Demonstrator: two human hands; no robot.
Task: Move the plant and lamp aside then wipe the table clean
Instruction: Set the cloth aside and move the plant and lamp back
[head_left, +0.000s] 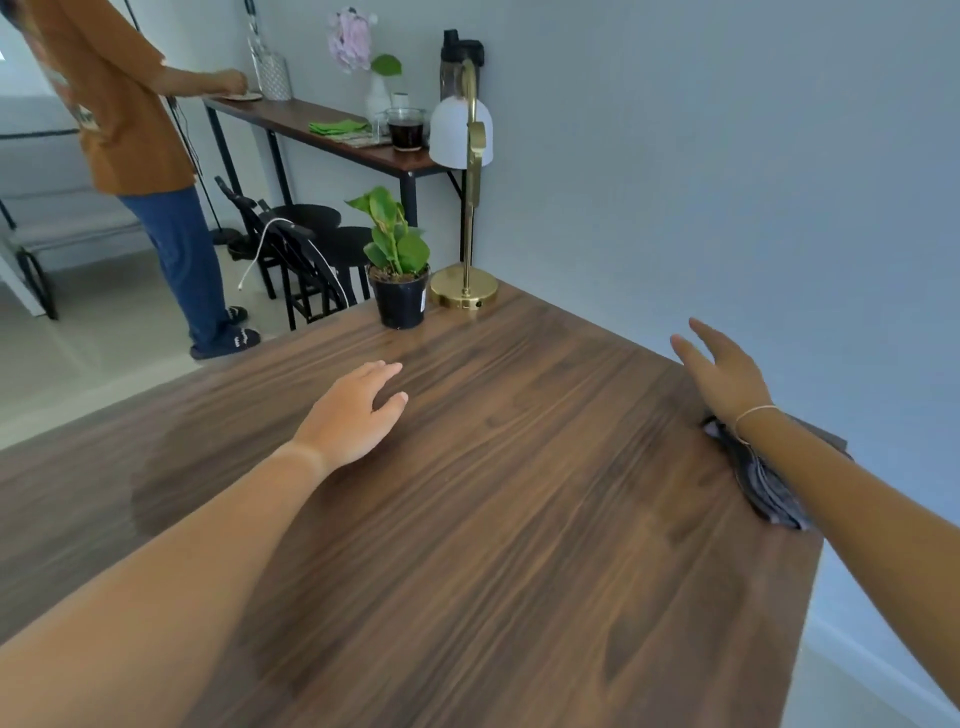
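A green plant in a black pot stands at the far corner of the dark wooden table. Just right of it is a brass lamp with a white shade and a round base. My left hand hovers open over the middle of the table, fingers toward the pot, well short of it. My right hand is open near the table's right edge, holding nothing. A dark folded cloth lies on that edge, partly hidden under my right forearm.
A grey wall runs close along the table's right side. Beyond the far corner stand black chairs and a narrow side table with a vase, glasses and green napkins. A person in an orange shirt stands there on the left.
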